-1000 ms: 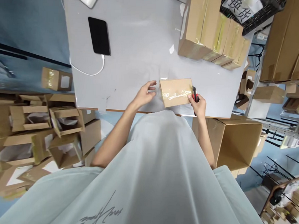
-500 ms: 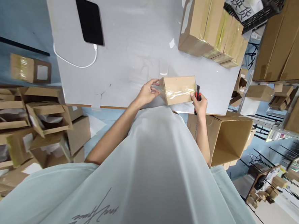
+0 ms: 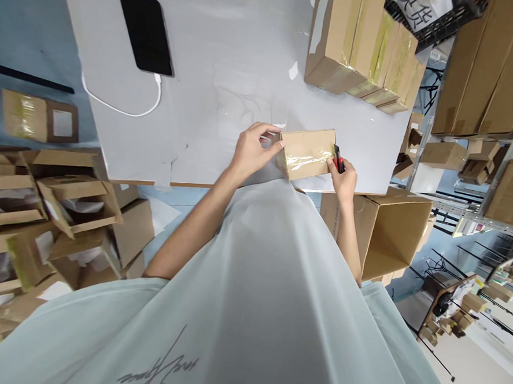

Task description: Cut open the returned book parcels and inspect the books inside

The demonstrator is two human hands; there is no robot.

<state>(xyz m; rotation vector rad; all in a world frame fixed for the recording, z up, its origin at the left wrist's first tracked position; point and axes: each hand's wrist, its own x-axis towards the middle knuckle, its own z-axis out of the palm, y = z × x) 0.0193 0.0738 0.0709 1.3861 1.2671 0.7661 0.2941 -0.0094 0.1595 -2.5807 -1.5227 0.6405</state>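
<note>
A small cardboard box [image 3: 309,152] with shiny clear tape along its side is tilted at the table's front edge, close to my body. My left hand [image 3: 253,148] is at its left end, thumb against the edge and fingers curled around the far corner. In my right hand [image 3: 345,179] is a red and black utility knife [image 3: 338,160], pointing away from me. The right thumb also presses on the box's right end. The undersides of the box and the right fingers are hidden.
A black tablet [image 3: 145,31] with a white cable [image 3: 117,111] lies on the white table [image 3: 201,96]. Several taped boxes [image 3: 361,48] stand in a row at the back right. An open carton [image 3: 388,235] is below the right edge; open boxes [image 3: 73,204] are piled at left.
My left hand has shifted to the far left corner of the box, its thumb now against the edge. The knife in my right hand has tilted slightly. The view has moved a little.
</note>
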